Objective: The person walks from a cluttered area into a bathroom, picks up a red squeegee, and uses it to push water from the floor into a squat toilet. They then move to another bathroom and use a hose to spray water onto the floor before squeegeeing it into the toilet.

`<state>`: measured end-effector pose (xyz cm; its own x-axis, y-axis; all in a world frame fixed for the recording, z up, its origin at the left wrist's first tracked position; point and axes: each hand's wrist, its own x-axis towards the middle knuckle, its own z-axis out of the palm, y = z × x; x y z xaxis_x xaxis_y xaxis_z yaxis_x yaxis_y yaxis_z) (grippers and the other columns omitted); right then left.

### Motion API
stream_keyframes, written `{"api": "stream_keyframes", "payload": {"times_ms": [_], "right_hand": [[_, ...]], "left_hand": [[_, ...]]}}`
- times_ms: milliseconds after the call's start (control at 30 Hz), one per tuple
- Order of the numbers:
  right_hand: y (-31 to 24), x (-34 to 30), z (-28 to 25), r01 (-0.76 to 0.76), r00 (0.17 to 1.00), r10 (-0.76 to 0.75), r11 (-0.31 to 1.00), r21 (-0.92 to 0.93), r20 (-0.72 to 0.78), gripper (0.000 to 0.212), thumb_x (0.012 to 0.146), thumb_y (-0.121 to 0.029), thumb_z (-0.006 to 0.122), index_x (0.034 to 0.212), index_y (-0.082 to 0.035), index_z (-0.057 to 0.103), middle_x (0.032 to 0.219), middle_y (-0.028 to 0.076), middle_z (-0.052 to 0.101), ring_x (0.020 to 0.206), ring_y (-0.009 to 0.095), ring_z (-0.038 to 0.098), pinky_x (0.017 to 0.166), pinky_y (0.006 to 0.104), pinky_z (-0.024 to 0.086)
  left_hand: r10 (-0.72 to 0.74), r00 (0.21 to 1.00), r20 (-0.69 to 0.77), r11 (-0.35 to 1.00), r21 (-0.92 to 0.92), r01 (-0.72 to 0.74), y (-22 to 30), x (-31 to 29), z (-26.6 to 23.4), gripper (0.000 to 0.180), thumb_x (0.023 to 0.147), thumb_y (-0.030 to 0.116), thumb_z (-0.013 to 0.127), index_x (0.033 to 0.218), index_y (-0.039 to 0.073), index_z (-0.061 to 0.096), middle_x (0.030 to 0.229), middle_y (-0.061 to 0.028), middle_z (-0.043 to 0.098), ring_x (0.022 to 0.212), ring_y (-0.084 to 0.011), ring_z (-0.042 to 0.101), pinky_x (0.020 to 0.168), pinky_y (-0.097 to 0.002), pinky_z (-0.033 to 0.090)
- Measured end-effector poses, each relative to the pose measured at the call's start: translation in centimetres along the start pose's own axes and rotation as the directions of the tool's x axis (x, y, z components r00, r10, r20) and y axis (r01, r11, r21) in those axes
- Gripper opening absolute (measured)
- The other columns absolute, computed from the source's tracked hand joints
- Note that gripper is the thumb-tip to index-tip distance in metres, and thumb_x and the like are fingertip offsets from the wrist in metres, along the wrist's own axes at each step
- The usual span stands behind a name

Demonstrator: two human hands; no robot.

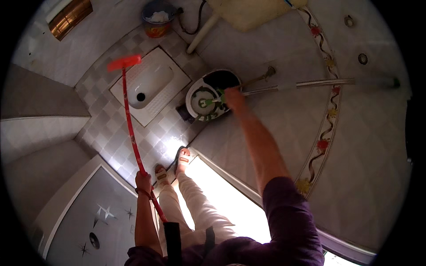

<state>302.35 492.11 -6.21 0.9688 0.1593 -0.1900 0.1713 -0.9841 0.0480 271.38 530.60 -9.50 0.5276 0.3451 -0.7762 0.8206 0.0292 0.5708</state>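
Observation:
My left hand (143, 181) is closed around the red pole of a long-handled floor brush (129, 122). The brush's red head is held out over the edge of a white squat toilet (153, 80). My right arm reaches forward to a white and black spin mop bucket (194, 99). There my right hand (234, 99), slightly blurred, closes round the lower end of a mop (306, 84), next to its green joint. The mop's metal pole extends to the right along the tiled wall. Its green lower part is over the round basket of the bucket.
A dark bucket with white contents (159, 17) stands beyond the toilet, near a pipe (203, 33) and hose. A wall tap (270, 72) sticks out by the mop bucket. A grey door panel (95, 217) stands at left, and a bright doorway sill (222, 188) is by my feet.

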Motion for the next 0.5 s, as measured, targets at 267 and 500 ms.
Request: {"api": "stream_keyframes", "payload": {"times_ms": [267,500], "right_hand": [[16.3,7.2,-10.8,-0.159,0.882,0.352,0.849,-0.504,0.314,0.028,0.075,-0.024,0.054,0.092,-0.003,0.06,0.098,0.011,0.057,0.091,0.027,0.055,0.074,0.0376,0.045],[21.0,9.7,-7.0,-0.217,0.817,0.44,0.833,-0.508,0.373,0.039,0.077,-0.026,0.051,0.11,-0.006,0.05,0.112,0.012,0.05,0.103,0.029,0.048,0.087,0.0398,0.039]], "left_hand": [[-0.054,0.998,-0.041,0.976,-0.213,0.044,-2.8,0.1,6.5,0.009,0.07,0.005,0.052,0.072,0.005,0.044,0.053,-0.0013,0.042,0.034,-0.0114,0.04,0.031,-0.0242,0.035],[-0.14,0.989,-0.056,0.945,-0.305,0.117,-2.5,-0.2,6.4,0.011,0.073,0.009,0.054,0.077,0.004,0.046,0.061,-0.0011,0.046,0.043,-0.0087,0.042,0.037,-0.0225,0.034]]}}
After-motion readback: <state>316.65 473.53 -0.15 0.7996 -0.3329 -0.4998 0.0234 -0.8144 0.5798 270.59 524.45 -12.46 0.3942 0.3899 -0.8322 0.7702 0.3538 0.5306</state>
